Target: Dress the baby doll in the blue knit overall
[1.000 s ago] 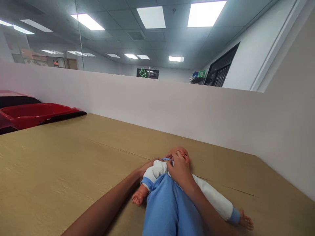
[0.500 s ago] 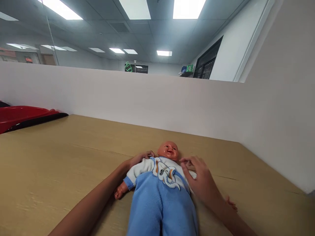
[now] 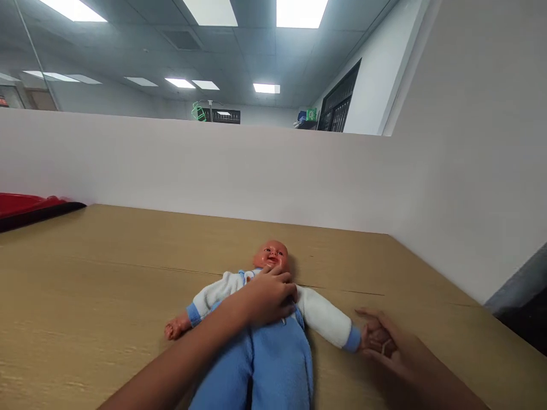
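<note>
— Head view: where's the doll [image 3: 273, 341]?
— On its back on the tabletop [image 3: 106, 285]. My left hand [image 3: 269, 296] lies spread on its chest, and my right hand [image 3: 384, 341] curls loosely round its hand.
— Risk?
— Tugging that arm might skew it, I think.

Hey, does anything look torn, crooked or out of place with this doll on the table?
Nothing stands out. The doll lies flat on its back on the table, arms spread, clothes whole where visible. The left hand rests on its chest; the right hand cups its hand. Its legs run out of frame.
</note>
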The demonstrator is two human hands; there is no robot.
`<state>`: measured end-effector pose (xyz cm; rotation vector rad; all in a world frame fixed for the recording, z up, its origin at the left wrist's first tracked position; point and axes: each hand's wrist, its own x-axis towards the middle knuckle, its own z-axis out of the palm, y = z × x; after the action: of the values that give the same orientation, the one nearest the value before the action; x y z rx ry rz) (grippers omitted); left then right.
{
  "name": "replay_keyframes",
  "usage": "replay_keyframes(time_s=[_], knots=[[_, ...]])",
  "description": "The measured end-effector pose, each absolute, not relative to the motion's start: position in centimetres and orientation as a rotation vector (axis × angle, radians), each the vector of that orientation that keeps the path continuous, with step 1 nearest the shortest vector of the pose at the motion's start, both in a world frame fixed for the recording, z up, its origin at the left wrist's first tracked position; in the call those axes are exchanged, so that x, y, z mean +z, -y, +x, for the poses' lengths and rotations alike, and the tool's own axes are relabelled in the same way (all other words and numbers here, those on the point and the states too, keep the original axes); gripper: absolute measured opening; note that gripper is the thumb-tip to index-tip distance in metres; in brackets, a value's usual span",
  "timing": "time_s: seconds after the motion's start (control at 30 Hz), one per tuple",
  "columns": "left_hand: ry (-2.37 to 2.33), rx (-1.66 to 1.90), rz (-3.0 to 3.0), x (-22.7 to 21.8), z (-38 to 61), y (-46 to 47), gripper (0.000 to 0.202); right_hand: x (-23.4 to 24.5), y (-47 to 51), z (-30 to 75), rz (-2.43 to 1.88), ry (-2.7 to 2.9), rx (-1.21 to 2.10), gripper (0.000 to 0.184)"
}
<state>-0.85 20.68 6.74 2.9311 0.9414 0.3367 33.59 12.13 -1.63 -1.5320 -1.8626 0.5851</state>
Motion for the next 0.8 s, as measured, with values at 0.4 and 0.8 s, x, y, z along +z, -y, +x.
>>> replay_keyframes(time_s=[0.4, 0.8], knots=[[-0.466, 0.748, 3.418, 4.2, 0.8, -21.0, 0.017, 2.9, -16.0, 24.6, -1.216, 1.296, 0.611, 0.042], [-0.209, 1.306, 3.181, 3.3, -0.5, -20.6, 0.014, 0.8, -16.5, 22.1, -0.931, 2.011, 0.757, 0.029]])
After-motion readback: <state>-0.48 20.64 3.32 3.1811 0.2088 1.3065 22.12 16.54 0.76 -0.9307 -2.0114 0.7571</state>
